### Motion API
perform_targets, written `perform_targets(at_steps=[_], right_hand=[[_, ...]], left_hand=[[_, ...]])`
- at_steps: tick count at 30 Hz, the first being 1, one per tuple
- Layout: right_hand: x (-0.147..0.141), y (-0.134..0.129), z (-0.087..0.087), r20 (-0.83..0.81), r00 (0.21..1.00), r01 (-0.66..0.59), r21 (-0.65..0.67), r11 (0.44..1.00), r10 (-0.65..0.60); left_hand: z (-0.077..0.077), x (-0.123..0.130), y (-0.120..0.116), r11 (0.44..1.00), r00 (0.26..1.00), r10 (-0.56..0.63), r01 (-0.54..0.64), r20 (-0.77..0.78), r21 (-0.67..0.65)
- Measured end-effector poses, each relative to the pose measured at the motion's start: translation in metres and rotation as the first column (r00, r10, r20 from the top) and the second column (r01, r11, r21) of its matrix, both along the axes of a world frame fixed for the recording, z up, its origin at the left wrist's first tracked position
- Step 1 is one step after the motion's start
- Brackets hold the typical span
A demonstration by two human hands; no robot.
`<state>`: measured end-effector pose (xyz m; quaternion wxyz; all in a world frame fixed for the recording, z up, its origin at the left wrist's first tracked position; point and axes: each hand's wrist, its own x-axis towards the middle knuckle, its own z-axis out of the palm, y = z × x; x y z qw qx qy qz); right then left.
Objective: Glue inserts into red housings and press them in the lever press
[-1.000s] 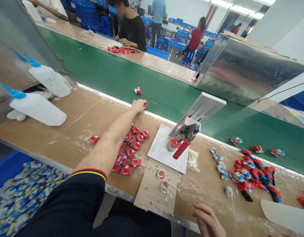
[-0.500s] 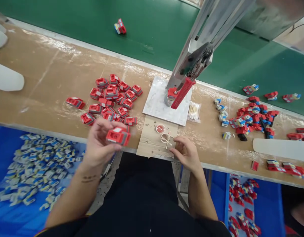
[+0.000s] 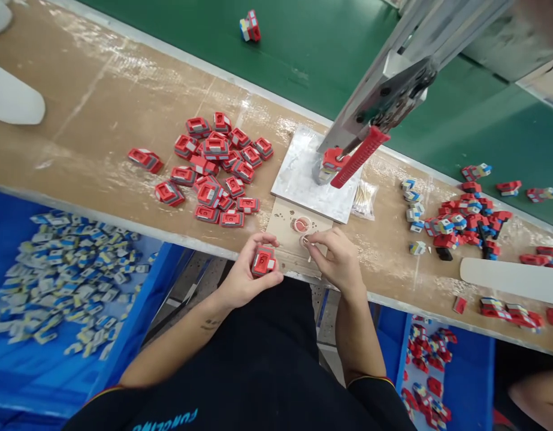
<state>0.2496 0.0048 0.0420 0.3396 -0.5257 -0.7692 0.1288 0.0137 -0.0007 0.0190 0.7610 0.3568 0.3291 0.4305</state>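
Observation:
My left hand (image 3: 242,278) is wrapped round a red and grey plastic toy vehicle part (image 3: 263,261), its recessed side facing up, just off the table's front edge. Thumb and fingertips of my right hand (image 3: 341,263) are pinched on a thin cotton swab over a small cup (image 3: 304,240); the fingers partly cover both. A second small cup (image 3: 301,225) with reddish contents stands just behind it. Both cups rest on a stained cardboard sheet (image 3: 287,245). Left of this lies a pile of similar red parts (image 3: 215,149).
Behind the cups stands a lever press with a red handle (image 3: 360,157) on a marbled slab (image 3: 298,170). A bag of cotton swabs (image 3: 365,197) lies beside it. Blue bins (image 3: 136,311) of parts flank me below the table. Another person's arm (image 3: 539,398) shows at lower right.
My left hand has brought the red part rightward, close to the cardboard. My right hand has closed its fingers on a swab at the nearer cup. The view has shifted slightly.

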Motion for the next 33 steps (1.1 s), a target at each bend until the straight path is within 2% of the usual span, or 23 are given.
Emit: perform_targets(at_steps=[3, 6, 9, 11, 14, 17, 22, 26, 28, 30, 33], right_hand=[[0.000, -0.001, -0.001, -0.036, 0.998, 0.045, 0.035, 0.998, -0.044], [0.000, -0.003, -0.003, -0.050, 0.995, 0.083, 0.023, 0.996, -0.082], [0.000, -0.005, -0.005, -0.071, 0.991, 0.114, 0.009, 0.993, -0.113], [0.000, -0.006, -0.006, -0.080, 0.989, 0.129, -0.002, 0.992, -0.128], [0.000, -0.008, -0.007, -0.092, 0.984, 0.149, -0.018, 0.989, -0.150], [0.000, -0.009, -0.009, -0.097, 0.982, 0.157, -0.027, 0.987, -0.159], [-0.001, -0.007, -0.010, -0.111, 0.980, 0.164, -0.004, 0.986, -0.164], [-0.002, -0.014, 0.000, -0.172, 0.971, 0.175, 0.031, 0.984, -0.167], [-0.007, -0.022, 0.009, -0.331, 0.923, 0.233, 0.077, 0.969, -0.195], [-0.016, -0.032, 0.018, -0.522, 0.829, 0.284, 0.089, 0.955, -0.199], [-0.035, -0.044, 0.024, -0.688, 0.704, 0.242, 0.001, 0.970, -0.175]], left_hand=[[-0.005, 0.000, -0.003, 0.991, 0.994, -0.009, 0.023, -0.107, 0.130], [-0.002, -0.002, -0.003, 0.975, 0.983, -0.042, 0.079, -0.177, 0.209], [0.002, -0.003, -0.001, 0.938, 0.959, 0.039, 0.062, -0.281, 0.341], [0.002, -0.004, -0.001, 0.915, 0.952, 0.076, 0.051, -0.296, 0.400], [-0.001, -0.003, -0.004, 0.936, 0.981, 0.034, 0.036, -0.192, 0.350], [-0.004, -0.001, -0.006, 0.955, 0.994, 0.040, -0.008, -0.104, 0.298], [-0.006, 0.000, -0.004, 0.938, 0.990, 0.080, -0.036, -0.115, 0.346], [-0.006, -0.001, -0.002, 0.928, 0.987, 0.078, -0.021, -0.140, 0.372], [-0.005, -0.001, -0.003, 0.929, 0.981, 0.085, -0.015, -0.173, 0.370], [-0.004, 0.001, -0.004, 0.919, 0.974, 0.109, -0.022, -0.201, 0.393], [-0.002, 0.004, -0.004, 0.878, 0.965, 0.157, -0.039, -0.209, 0.478]])
